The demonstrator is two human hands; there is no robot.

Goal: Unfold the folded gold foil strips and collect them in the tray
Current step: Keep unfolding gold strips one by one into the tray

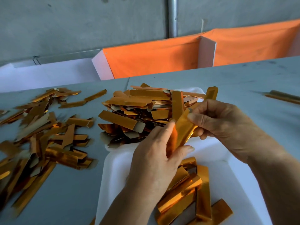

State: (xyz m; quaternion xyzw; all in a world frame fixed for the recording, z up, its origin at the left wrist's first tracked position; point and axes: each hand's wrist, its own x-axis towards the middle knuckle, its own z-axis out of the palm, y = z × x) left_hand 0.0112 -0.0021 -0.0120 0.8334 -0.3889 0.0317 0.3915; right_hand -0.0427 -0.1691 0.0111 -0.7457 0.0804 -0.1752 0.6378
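Both hands hold one gold foil strip [184, 127] above the white tray [116, 172]. My left hand [155, 161] grips its lower end between thumb and fingers. My right hand [227, 122] pinches its upper part, and the strip's top end sticks out past the fingers. It runs slantwise from lower left to upper right and looks partly opened. Several gold strips [191, 198] lie in the near tray under my left wrist. A heap of folded gold strips [138, 111] sits just beyond, partly over a second white tray [197, 91].
A wide scatter of gold strips [42, 138] covers the grey table [243, 78] at the left. One long strip [282, 96] lies at the far right. Orange cloth panels [154, 57] and a metal pole [173, 17] stand behind the table against a concrete wall.
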